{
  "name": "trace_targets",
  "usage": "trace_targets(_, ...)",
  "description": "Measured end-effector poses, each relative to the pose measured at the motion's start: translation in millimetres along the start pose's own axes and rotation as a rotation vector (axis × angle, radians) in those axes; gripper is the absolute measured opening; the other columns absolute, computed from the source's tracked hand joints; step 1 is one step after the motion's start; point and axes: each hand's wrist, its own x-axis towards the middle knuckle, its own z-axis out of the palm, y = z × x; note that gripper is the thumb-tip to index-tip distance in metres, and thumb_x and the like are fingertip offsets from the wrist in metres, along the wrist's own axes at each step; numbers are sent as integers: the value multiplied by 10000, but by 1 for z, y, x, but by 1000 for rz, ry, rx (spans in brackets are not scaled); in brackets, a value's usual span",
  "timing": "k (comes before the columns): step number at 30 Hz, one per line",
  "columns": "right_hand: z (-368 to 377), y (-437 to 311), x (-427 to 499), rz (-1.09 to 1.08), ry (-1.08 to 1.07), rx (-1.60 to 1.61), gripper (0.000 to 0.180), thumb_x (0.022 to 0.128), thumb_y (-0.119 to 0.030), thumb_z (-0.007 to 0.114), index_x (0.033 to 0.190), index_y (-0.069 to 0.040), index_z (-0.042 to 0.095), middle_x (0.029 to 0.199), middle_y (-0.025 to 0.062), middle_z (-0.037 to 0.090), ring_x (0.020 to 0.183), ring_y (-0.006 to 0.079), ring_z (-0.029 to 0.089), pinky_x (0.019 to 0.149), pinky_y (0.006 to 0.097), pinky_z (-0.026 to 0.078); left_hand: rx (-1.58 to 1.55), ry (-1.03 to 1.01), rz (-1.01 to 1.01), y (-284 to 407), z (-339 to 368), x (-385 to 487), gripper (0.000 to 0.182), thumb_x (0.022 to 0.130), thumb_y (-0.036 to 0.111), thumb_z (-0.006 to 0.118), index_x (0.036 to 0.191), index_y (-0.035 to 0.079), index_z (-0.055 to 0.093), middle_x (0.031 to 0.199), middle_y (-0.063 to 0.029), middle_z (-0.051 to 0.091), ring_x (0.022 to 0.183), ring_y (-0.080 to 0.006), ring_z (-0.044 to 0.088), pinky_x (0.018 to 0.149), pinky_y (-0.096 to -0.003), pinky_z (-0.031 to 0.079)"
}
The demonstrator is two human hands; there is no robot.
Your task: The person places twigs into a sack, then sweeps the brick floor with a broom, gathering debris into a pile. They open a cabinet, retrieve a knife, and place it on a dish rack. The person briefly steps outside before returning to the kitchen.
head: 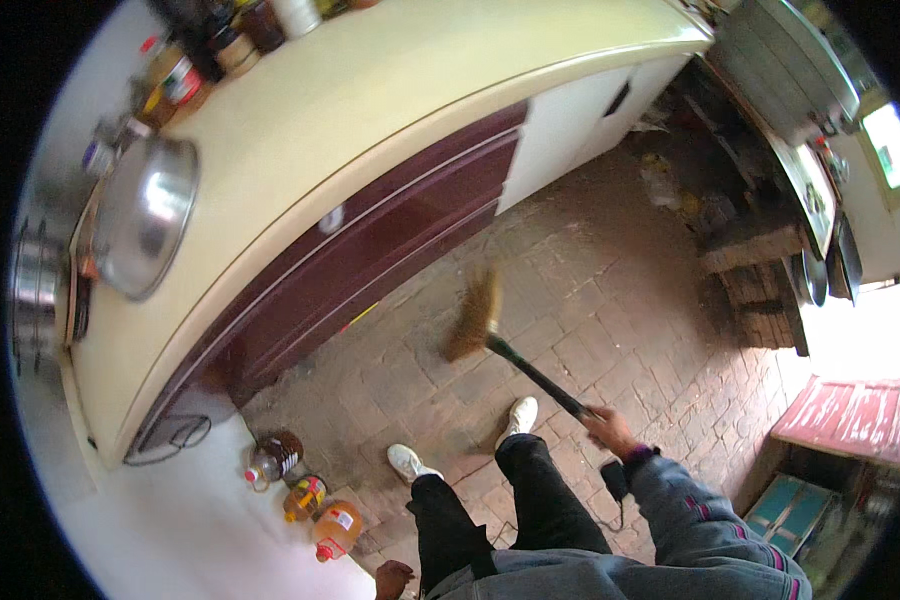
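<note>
My right hand (609, 431) is closed around the dark handle of a broom (536, 377). The broom's straw head (476, 315) is down at the brick floor (562, 300), a little out from the dark red cabinet doors, and looks slightly blurred. Low in the picture, my left hand (394, 579) hangs beside my left leg, partly cut off by the edge; whether its fingers are apart is unclear. Near it stand several large plastic bottles of liquid (337, 523). A small black object hangs on a cord (615, 480) below my right wrist.
A cream countertop (345, 105) over dark red cabinets (390, 225) curves along the left, bearing a metal basin (146, 217) and bottles (176, 79). A brick stove structure (761, 277) stands at right, with plastic litter (664, 184) beside it. A red-topped table (855, 420) is lower right.
</note>
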Motion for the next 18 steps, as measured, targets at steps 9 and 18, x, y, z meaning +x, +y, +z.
trace_targets(9, -162, 77, -113, 219, 294, 309, 311, 841, -149, 569, 1122, -25, 522, 557, 16, 462, 423, 105, 457, 350, 249, 334, 375, 17, -30, 139, 87, 66, 93, 773, -17, 561, 865, -28, 574, 769, -142, 639, 626, -196, 637, 556, -299, 527)
trace_targets(18, -122, -21, -27, -228, -18, -299, 467, 808, -280, 586, 1246, -135, 510, 714, 146, 613, 579, 227, 603, 608, 358, 492, 557, -125, -10, 241, 115, 150, 95, 777, -16, 556, 870, -29, 574, 774, -141, 639, 631, -194, 637, 559, -297, 526)
